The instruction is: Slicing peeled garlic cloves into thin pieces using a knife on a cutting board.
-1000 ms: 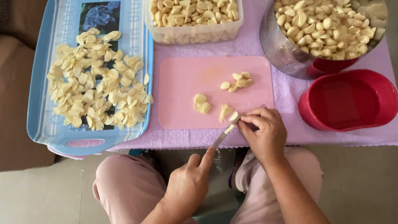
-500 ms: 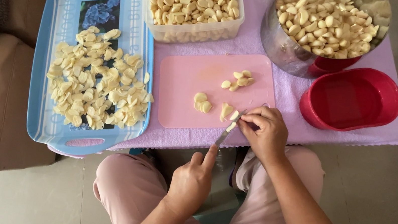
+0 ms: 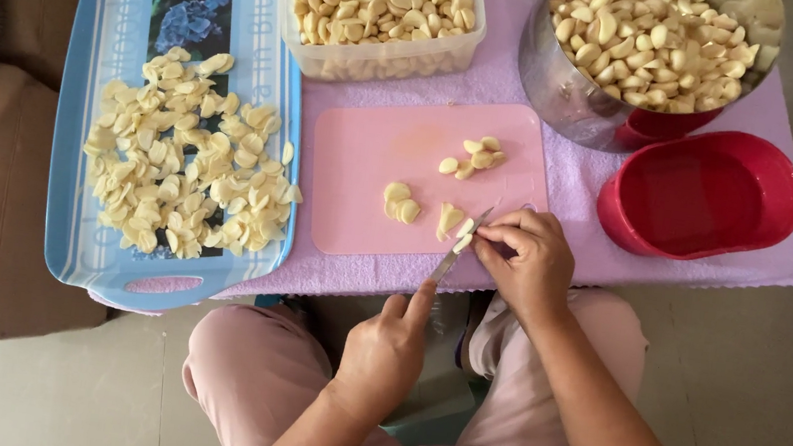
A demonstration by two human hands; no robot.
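Head view, looking down over the lap. The left hand (image 3: 386, 348) was closed round the handle of a small knife (image 3: 459, 246), its blade angled up toward the near edge of the pink cutting board (image 3: 374, 160). The right hand (image 3: 528, 259) pinched a garlic clove (image 3: 463, 237) between fingertips at the board's near right corner, blade laid against it. Work judged well along but far from finished: the blue tray (image 3: 77, 113) at the table's left edge carried a broad heap of garlic slices (image 3: 187, 167), a few cut pieces (image 3: 399, 201) and small ends (image 3: 470, 154) lay on the board, yet the clear tub (image 3: 376, 57) at the far edge and the steel bowl (image 3: 564, 87) at the far right corner were both heaped with whole peeled cloves. The red bowl (image 3: 702, 195) at the right edge looked bare inside. The knife handle was buried in the fist, and most of the held clove was hidden by the fingers; probably part-sliced, but that could not be made out. Tub and steel bowl were cut off by the frame's top; a second red vessel (image 3: 666, 125) showed only partly under the steel bowl.
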